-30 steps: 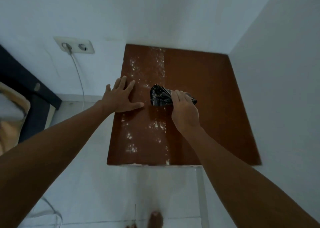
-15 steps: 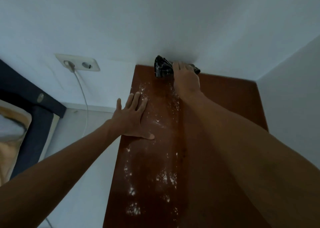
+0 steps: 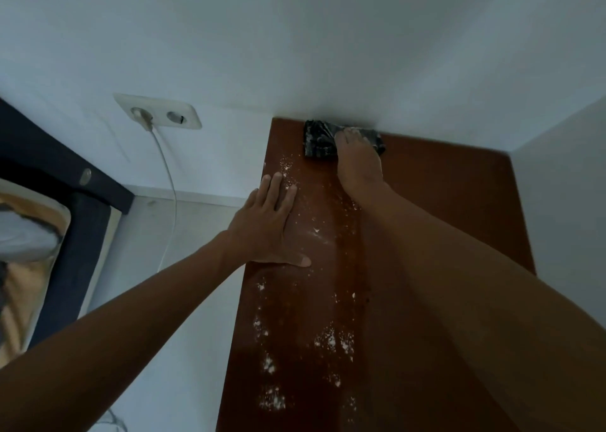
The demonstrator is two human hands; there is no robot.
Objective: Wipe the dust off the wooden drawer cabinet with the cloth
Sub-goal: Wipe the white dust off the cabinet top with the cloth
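The brown wooden top of the drawer cabinet [image 3: 442,208] runs from the back wall toward me. White dust [image 3: 331,343] is scattered in patches along its left half. A dark crumpled cloth [image 3: 318,139] lies at the far edge, against the wall. My right hand [image 3: 359,166] presses down on the cloth and grips it, hiding its right part. My left hand [image 3: 270,225] rests flat on the cabinet's left edge, fingers spread, holding nothing.
White walls close in behind and to the right of the cabinet. A double wall socket [image 3: 160,113] with a plugged white cable [image 3: 170,185] is on the left wall. A dark bed frame [image 3: 65,175] with bedding stands at far left on the pale floor.
My right hand pushed the cloth from the middle of the top to the far edge by the wall. The view moved closer over the cabinet. My left hand stayed flat.
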